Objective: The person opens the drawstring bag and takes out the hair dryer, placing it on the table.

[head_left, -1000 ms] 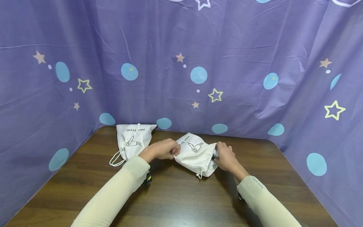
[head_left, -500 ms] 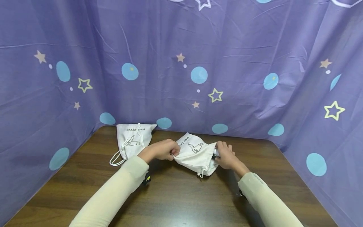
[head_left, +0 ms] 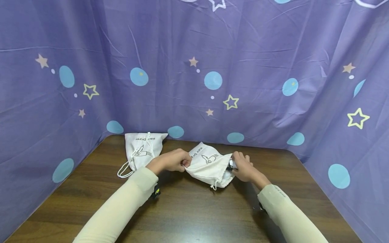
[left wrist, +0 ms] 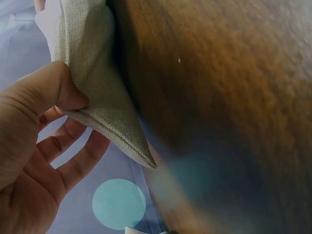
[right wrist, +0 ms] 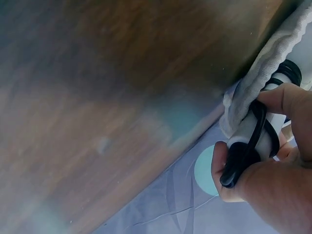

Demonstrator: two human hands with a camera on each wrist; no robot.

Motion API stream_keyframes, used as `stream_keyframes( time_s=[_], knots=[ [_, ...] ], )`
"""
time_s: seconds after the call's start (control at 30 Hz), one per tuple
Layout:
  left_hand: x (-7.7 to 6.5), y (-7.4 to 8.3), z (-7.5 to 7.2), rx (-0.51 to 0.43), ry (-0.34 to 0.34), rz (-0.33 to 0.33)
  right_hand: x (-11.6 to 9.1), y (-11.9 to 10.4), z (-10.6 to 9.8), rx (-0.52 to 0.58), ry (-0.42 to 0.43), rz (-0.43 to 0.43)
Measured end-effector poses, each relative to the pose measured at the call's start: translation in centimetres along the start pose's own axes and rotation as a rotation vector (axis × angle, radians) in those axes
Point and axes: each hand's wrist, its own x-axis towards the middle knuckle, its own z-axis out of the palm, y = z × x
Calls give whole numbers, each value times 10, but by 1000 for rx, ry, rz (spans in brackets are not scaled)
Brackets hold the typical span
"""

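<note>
A white drawstring bag point(head_left: 206, 172) printed "Hair Dryer" lies on its side in the middle of the head view. My left hand point(head_left: 174, 160) pinches its closed-end corner between thumb and fingers, as the left wrist view confirms on the bag's cloth point(left wrist: 92, 73). At the gathered mouth, my right hand point(head_left: 243, 167) grips a hair dryer point(right wrist: 264, 139), of which a white part wrapped in black cord pokes out. The rest of the dryer is hidden inside the bag. In the right wrist view, the ruffled bag rim point(right wrist: 258, 73) lies right beside the thumb.
Another white drawstring bag point(head_left: 136, 145), also printed "Hair Dryer", lies flat at the back left, its white cords point(head_left: 124, 171) trailing on the wooden table point(head_left: 194, 209). A purple patterned curtain point(head_left: 170, 67) hangs behind and at both sides.
My right hand has shifted slightly right, and a little more of the hair dryer shows at the bag's mouth. The left hand has moved slightly left, keeping its pinch on the corner.
</note>
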Motion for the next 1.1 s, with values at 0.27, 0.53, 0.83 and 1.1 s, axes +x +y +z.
stream_keyframes(
  time_s=[0.27, 0.53, 0.83, 1.1],
  knots=[
    [-4, -1, -3, -18, 0, -9, -5, 10, -5, 13, -36, -56],
    [-8, -4, -5, -15, 0, -39, -12, 19, -11, 18, -55, -101],
    [-1, 10, -6, 78, -45, -74, -18, 15, -14, -14, -12, -154],
    [5, 37, 2, 106, -114, -50, -20, 8, -14, -31, -13, -142]
  ],
)
